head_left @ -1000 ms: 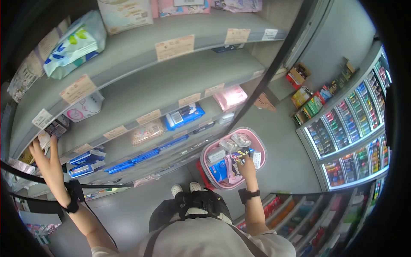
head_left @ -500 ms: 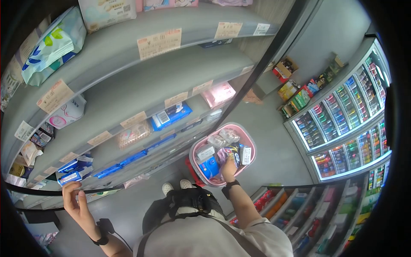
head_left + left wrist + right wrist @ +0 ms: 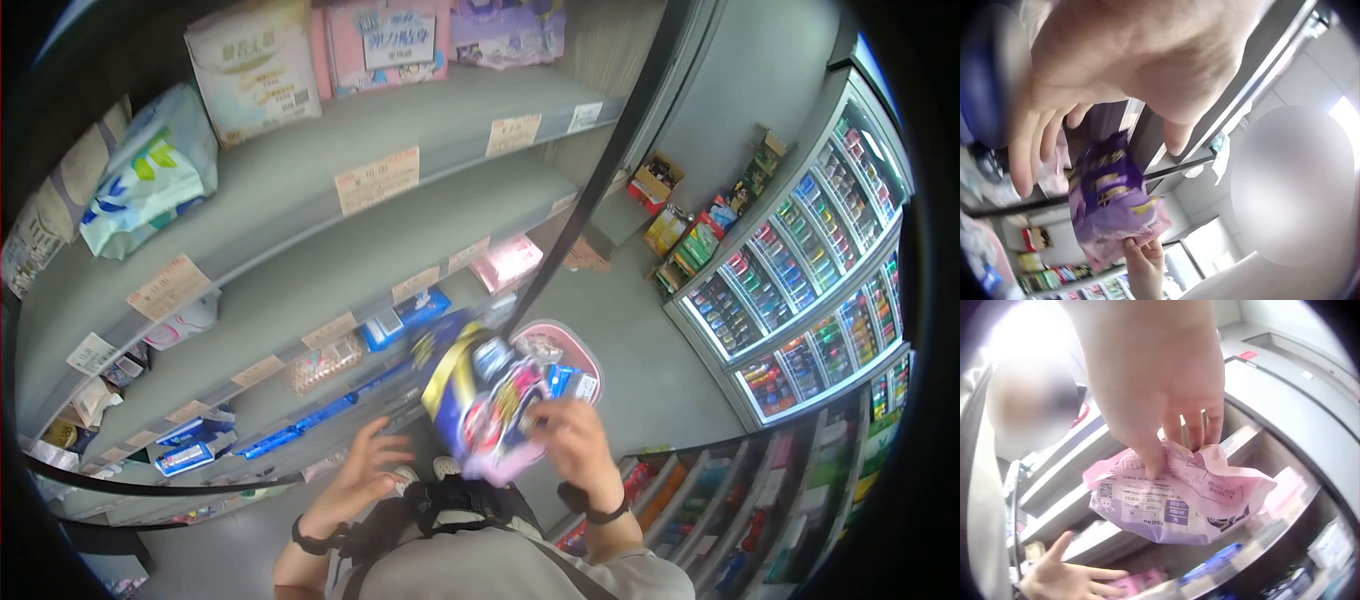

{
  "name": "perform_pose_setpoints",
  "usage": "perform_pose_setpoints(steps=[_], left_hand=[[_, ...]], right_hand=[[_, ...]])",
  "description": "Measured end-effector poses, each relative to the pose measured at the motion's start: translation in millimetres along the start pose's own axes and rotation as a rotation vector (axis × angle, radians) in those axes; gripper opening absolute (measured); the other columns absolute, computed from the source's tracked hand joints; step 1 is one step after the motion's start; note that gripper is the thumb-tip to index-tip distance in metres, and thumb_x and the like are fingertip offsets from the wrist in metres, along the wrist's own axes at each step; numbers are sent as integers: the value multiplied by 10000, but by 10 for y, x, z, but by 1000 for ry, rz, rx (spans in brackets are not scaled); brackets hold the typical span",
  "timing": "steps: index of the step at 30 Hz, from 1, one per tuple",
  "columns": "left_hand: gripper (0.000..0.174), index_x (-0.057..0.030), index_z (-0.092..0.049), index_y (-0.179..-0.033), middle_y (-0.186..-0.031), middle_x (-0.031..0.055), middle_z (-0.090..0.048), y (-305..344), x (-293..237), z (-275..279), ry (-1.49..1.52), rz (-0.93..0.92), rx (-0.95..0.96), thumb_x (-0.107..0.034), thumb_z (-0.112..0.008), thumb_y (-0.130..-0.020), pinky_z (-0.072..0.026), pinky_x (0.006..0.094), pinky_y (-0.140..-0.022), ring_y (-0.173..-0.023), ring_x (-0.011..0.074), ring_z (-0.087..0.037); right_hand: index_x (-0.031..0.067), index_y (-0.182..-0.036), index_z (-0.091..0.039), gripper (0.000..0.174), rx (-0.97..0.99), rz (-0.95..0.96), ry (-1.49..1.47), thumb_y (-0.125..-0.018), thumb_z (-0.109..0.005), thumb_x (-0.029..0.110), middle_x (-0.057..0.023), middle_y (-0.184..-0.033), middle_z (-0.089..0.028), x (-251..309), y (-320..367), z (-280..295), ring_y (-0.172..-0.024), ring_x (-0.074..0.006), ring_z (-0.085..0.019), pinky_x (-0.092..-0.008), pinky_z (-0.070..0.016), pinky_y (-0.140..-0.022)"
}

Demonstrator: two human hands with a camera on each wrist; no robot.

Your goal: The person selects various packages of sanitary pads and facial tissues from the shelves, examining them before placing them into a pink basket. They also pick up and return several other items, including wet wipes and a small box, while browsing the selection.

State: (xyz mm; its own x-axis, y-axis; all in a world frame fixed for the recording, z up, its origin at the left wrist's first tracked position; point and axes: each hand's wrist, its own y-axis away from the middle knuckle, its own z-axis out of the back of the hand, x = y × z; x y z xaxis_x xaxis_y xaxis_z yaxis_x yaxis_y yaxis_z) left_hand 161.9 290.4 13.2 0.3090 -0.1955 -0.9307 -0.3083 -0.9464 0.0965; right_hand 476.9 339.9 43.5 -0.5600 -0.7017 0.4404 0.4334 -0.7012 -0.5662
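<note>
The person stands in a shop aisle, with shelves [image 3: 300, 270] on the left and a pink basket [image 3: 585, 352] on the floor a little farther off. The right hand [image 3: 572, 440] holds a soft purple and pink packet [image 3: 478, 400] up in the air, in front of the chest and above the near side of the basket. Its fingers and thumb pinch the pink end, and the wrapper is crumpled there. The left hand [image 3: 358, 480] is near the packet with its fingers spread wide. It holds nothing and does not touch the packet.

I think the packet could slip. Only one hand has it, by one end, and the wrapper looks smooth and squashy. If the pinch gets loose, it could drop onto the floor or onto the things in the basket. It could also swing and bump the shelf edge, because the far end hangs free.

The packet is longer than it is wide. Its long side runs from the right hand, near and right, up towards the shelves, far and left. The purple and yellow end points at the shelves. It is tilted, not flat.
</note>
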Motion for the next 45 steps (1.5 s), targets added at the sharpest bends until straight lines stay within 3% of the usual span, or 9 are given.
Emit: perform_pose_setpoints(steps=[8, 11, 14, 16, 21, 25, 32, 36, 45], left_hand=[[594, 5, -427, -1400, -1297, 81, -585, -97, 11, -15, 254, 171, -28, -125, -668, -873, -423, 349, -1027, -1161, 197, -558], [738, -14, -369, -1432, -1296, 87, -560, -62, 38, -92, 68, 278, 1, -188, -755, -827, -377, 363, -1068, -1199, 188, -514], [1067, -38, -68, -1516, -1475, 127, -324, -159, 66, -331, -119, 17, 53, -284, -797, -778, -292, 394, -1121, -1350, 234, -337], [797, -19, -310, -1444, -1364, 131, -485, -196, 100, -362, -103, -201, 35, -209, -745, -803, -374, 354, -1047, -1250, 209, -464], [846, -18, -193, -1498, -1467, 152, -361, -110, -258, -472, -59, -338, 159, -239, -696, -854, -302, 372, -1102, -1349, 237, -364], [993, -44, -13, -1553, -1576, 172, -194, -43, -535, -487, -104, -423, 267, -219, -697, -855, -213, 404, -1159, -1454, 266, -218], [405, -48, -556, -1282, -1307, 67, -550, 278, -486, -206, -291, -272, 115, -141, -655, -901, -439, 336, -944, -1132, 180, -557], [337, -74, -560, -1266, -1149, 22, -642, 517, -448, -92, -339, -105, -30, -124, -598, -935, -475, 243, -719, -865, 96, -586], [359, -24, -535, -1284, -1169, 102, -630, 846, -36, 182, -136, -130, -194, -120, -587, -942, -511, 334, -864, -1004, 189, -624]], right_hand=[[93, -1313, -541, 622, 415, -25, -506, -709, -691, 88, -132, -1372, -502, 501, -129, -77, -1281, -335, -468, -456, -386, -1077], [31, -1379, -435, 821, 125, -156, -460, -709, -841, 279, -249, -1361, -455, 558, -68, -245, -1317, -394, -421, -457, -357, -1092], [69, -1326, -381, 1062, -56, -186, -262, -516, -959, 442, -327, -1480, -162, 704, -72, -506, -1368, -488, -263, -559, -276, -1100], [77, -1255, -395, 1034, -121, -206, -98, -487, -963, 472, -353, -1509, -99, 725, -124, -487, -1377, -521, -223, -580, -236, -1107], [73, -1174, -316, 919, -26, -119, -485, -560, -961, 303, -340, -1463, -261, 430, -345, -453, -1357, -371, -342, -444, -307, -1083], [44, -1247, -326, 936, -174, -170, -368, -549, -932, 193, -157, -1202, -415, 424, -535, -307, -1139, -244, -450, -387, -384, -989], [31, -1386, -399, 871, -731, -87, 5, -654, -834, 217, -211, -1281, -511, 393, -1864, 843, -1185, -349, -523, -417, -412, -1022], [50, -1367, -456, 808, -562, -211, 260, -672, -786, 298, -225, -1107, -610, 233, -2626, 1184, -1062, -393, -557, -442, -436, -957], [-93, -1313, -354, 845, -628, -170, 264, -729, -769, 354, -338, -1170, -544, -580, -3644, 782, -1122, -489, -500, -518, -422, -964]])
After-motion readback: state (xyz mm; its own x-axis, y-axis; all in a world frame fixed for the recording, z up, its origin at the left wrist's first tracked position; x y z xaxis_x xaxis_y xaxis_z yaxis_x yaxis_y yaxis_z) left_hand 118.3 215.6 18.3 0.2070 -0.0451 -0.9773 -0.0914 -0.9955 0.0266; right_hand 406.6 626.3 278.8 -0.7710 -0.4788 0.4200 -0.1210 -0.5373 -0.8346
